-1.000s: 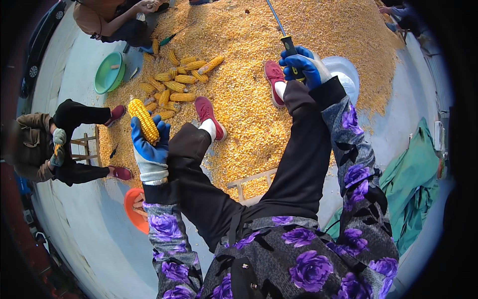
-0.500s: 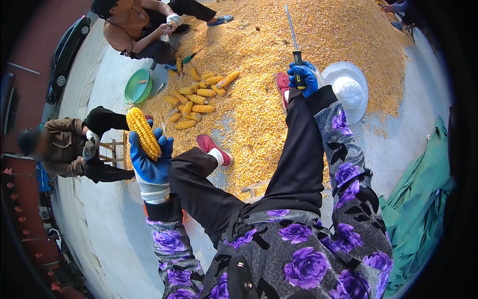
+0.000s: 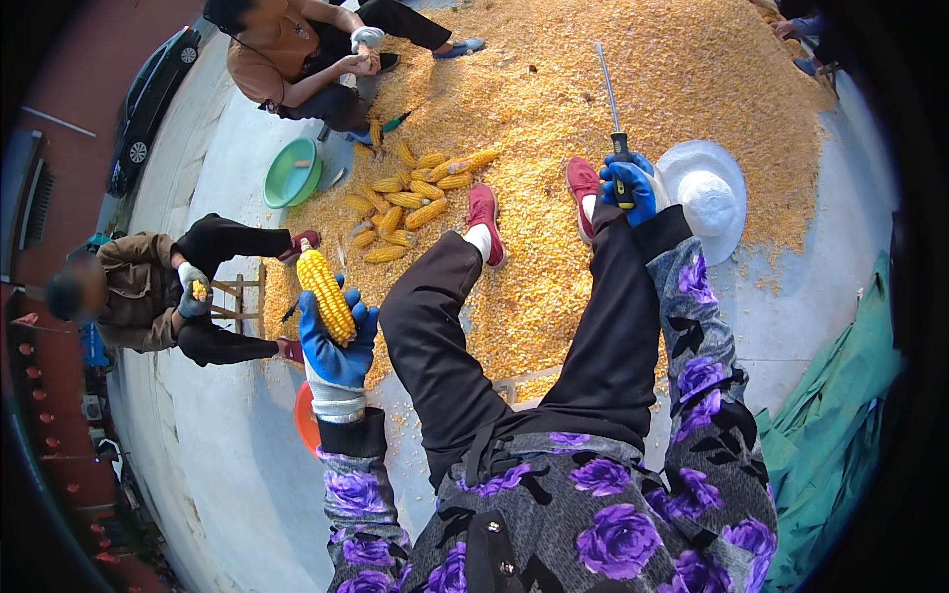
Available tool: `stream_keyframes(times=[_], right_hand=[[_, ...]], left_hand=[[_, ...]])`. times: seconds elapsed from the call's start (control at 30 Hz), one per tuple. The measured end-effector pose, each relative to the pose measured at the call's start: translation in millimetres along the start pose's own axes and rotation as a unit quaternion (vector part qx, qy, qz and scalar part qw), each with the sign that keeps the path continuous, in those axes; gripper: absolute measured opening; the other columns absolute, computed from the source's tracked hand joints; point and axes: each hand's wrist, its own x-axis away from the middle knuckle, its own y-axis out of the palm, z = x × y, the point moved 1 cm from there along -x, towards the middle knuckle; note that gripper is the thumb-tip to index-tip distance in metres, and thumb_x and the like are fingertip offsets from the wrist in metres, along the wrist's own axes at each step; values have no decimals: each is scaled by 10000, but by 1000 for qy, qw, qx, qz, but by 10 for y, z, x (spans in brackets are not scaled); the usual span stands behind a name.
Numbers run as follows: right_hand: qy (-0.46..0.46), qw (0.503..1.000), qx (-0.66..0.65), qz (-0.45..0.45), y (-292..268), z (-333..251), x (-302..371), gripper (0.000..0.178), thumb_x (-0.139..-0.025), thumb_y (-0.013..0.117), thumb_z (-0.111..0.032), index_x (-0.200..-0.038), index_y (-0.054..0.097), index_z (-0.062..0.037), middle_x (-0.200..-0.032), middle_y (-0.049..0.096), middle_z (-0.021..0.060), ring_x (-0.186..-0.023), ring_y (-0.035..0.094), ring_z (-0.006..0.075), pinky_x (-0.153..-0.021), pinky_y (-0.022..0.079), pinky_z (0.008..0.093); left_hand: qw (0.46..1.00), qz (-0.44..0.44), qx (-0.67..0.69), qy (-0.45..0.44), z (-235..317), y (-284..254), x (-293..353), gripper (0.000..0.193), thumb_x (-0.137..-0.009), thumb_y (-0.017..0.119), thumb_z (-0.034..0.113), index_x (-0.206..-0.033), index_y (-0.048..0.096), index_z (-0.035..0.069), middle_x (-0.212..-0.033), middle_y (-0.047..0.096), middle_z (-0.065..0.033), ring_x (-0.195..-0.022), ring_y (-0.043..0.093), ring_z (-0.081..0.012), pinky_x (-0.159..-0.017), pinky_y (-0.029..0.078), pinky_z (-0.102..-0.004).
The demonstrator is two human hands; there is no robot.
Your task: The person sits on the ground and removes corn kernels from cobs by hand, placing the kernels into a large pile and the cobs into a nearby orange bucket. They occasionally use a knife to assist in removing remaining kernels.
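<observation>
My left hand (image 3: 338, 348), in a blue and white work glove, is wrapped round a yellow corn cob (image 3: 325, 295) with its kernels on. The cob stands tilted, its tip rising above my fingers. My right hand (image 3: 633, 190), gloved the same way, grips the black and yellow handle of a screwdriver (image 3: 621, 148). Its long metal shaft points up and away from me. Between and beyond my hands, several corn cobs (image 3: 400, 210) lie piled on a wide spread of loose kernels (image 3: 534, 296). The screwdriver and the held cob are well apart.
A white hat (image 3: 707, 198) lies beside my right hand. A green basin (image 3: 293, 173) stands left of the cob pile, and a red basin (image 3: 306, 420) is by my left wrist. Two people (image 3: 287, 54) sit at the left with gloved hands. Green sheeting (image 3: 825, 425) lies at right.
My left foot has moved away from me and to the right, closer to the other foot. Both hands appear slightly lower and further right, still holding the cob and the screwdriver.
</observation>
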Motion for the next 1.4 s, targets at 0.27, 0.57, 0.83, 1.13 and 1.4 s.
stream_keyframes(times=[0.27,0.57,0.83,1.13,1.4], right_hand=[[-18,998,53,-9,240,-72,-44,270,-834,658,-154,-1049,549,-33,-802,617,47,-608,598,113,-552,523,261],[18,985,167,-37,199,80,-68,192,-860,646,-217,-980,570,-88,-705,541,-8,-520,497,89,-476,437,233],[21,926,366,-89,-25,250,-381,263,-840,670,-259,-949,612,-26,-758,558,-7,-680,506,85,-613,404,228],[34,896,431,-103,-148,429,-746,298,-828,675,-259,-963,640,4,-765,590,10,-690,538,105,-621,430,249],[26,884,449,-127,180,460,-573,248,-834,662,-230,-909,632,4,-732,577,8,-651,531,103,-580,422,254]], left_hand=[[991,-123,26,44,11,333,357,509,-983,482,384,-1362,412,51,-1075,640,-163,-874,641,-299,-887,510,-459],[982,-49,-114,-140,-768,154,178,398,-948,574,353,-1204,497,58,-903,635,-99,-732,643,-193,-599,539,-319],[535,67,-785,306,-389,-204,-57,532,-785,698,345,-1199,538,52,-970,623,-157,-864,610,-348,-759,469,-426],[390,172,-886,183,152,-830,-221,479,-769,700,364,-1155,549,125,-950,625,-90,-923,623,-263,-830,447,-389],[471,162,-861,104,229,-834,-137,493,-840,635,414,-1193,533,84,-1006,659,-143,-918,646,-317,-804,495,-413]])
